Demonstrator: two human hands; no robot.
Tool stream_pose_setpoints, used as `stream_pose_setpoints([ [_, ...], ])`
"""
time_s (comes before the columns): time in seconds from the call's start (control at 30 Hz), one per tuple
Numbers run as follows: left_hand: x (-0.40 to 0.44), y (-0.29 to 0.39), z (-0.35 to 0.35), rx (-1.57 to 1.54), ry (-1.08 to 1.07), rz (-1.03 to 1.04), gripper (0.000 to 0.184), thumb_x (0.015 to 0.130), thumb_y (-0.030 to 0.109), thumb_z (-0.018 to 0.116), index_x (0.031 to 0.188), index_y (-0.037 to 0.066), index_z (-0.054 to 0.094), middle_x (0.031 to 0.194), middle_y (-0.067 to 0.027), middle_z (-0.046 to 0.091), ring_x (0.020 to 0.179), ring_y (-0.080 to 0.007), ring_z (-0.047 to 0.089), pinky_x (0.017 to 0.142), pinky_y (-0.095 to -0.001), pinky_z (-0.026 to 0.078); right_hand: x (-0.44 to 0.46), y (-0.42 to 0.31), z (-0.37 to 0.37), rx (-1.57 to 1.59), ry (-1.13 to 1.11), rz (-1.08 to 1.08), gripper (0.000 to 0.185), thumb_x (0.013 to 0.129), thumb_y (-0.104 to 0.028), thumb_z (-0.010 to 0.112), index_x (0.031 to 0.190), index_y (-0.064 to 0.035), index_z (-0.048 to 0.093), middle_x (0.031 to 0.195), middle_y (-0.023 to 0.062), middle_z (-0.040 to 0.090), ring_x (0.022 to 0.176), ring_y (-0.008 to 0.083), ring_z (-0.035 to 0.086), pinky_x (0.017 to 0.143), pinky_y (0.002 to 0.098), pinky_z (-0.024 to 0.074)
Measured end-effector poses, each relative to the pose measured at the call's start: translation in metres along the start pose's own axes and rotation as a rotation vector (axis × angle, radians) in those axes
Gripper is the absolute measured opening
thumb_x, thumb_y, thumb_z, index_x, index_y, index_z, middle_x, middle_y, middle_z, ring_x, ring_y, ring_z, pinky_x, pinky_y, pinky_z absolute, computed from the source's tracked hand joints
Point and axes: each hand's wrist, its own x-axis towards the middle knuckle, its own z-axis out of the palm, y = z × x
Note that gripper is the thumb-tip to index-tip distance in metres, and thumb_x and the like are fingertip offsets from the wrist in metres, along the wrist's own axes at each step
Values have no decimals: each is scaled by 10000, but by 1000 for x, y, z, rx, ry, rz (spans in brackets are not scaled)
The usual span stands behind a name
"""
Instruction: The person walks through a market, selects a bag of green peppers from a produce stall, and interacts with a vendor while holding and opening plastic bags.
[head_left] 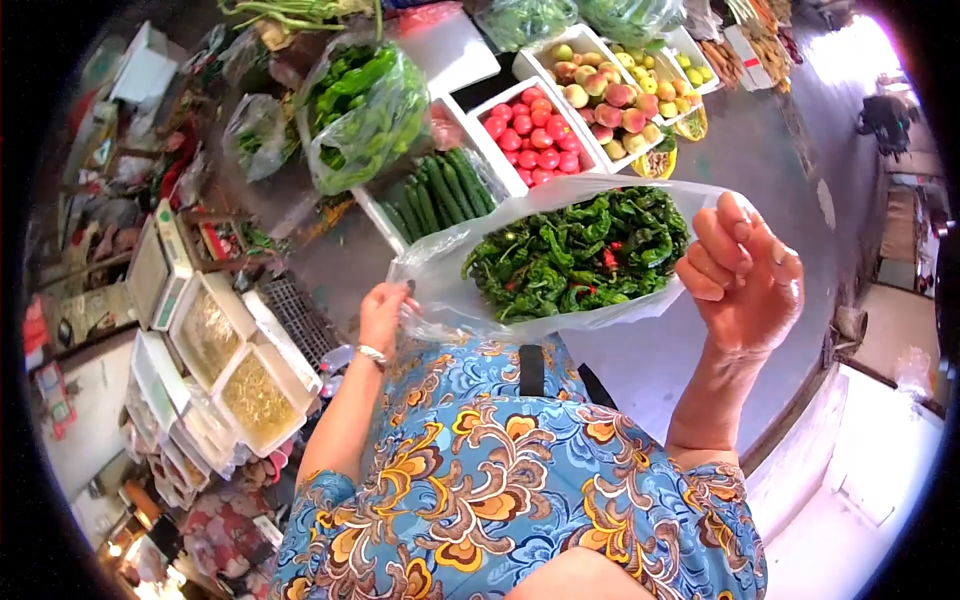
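A clear plastic bag [432, 268] is stretched wide in front of me, and wrinkled dark green peppers [575, 250] with a few red ones show inside or beneath it. At the bag's left end, my left hand [385, 318] is closed on its edge; that wrist wears a bracelet [372, 355]. My right hand [745, 268] is raised at the right end with curled fingers, gripping the other edge of the bag. Just beyond the bag lie cucumbers [438, 195] and a white box of tomatoes [532, 135].
Peaches [615, 100] fill a white box at the back right. A bag of green leafy vegetables [362, 110] stands at the back left. To the left are trays of dried goods [262, 395], a scale [158, 272] and a black crate [298, 318]. Grey floor [780, 200] extends to the right.
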Motion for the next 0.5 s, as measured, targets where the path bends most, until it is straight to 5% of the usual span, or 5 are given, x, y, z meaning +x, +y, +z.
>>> stream_pose_setpoints([
  [0.13, -40, 10, -29, 294, 205, 142, 132, 891, 165, 651, 853, 40, 639, 734, 8, 629, 699, -74, 549, 679, -239, 449, -6, 19, -5, 47, -16, 126, 230, 855, -216, 638, 875, -68, 463, 658, -42, 334, 510, 31, 263, 471, 191, 260],
  [0.27, -75, 41, -9, 52, 273, 403, 238, 944, 214, 591, 761, 62, 591, 673, -22, 600, 720, -130, 597, 790, -307, 466, -3, 38, -2, 60, -20, 275, 149, 897, -167, 570, 856, -68, 466, 658, -48, 334, 510, 27, 269, 463, 198, 254],
  [0.3, -81, 46, -10, -95, 187, 430, 246, 942, 222, 583, 765, 52, 577, 640, -42, 563, 694, -200, 604, 778, -365, 482, -4, 44, 0, 57, -32, 309, 118, 911, -143, 543, 850, -73, 471, 651, -60, 329, 511, 23, 272, 464, 201, 251],
  [0.43, -95, 75, 5, -233, 170, 452, 233, 949, 223, 573, 776, 69, 550, 592, 26, 412, 554, -114, 433, 648, -297, 437, -3, 52, -7, 8, -69, 415, 91, 911, -140, 554, 852, -111, 491, 647, -78, 314, 520, 22, 269, 483, 200, 235],
  [0.5, -102, 95, 18, -260, 156, 521, 290, 1007, 210, 461, 757, 69, 505, 556, 37, 335, 522, -98, 353, 592, -281, 382, 2, 49, -15, -9, -63, 460, 82, 907, -145, 565, 862, -121, 501, 652, -88, 316, 523, 20, 267, 489, 200, 234],
])
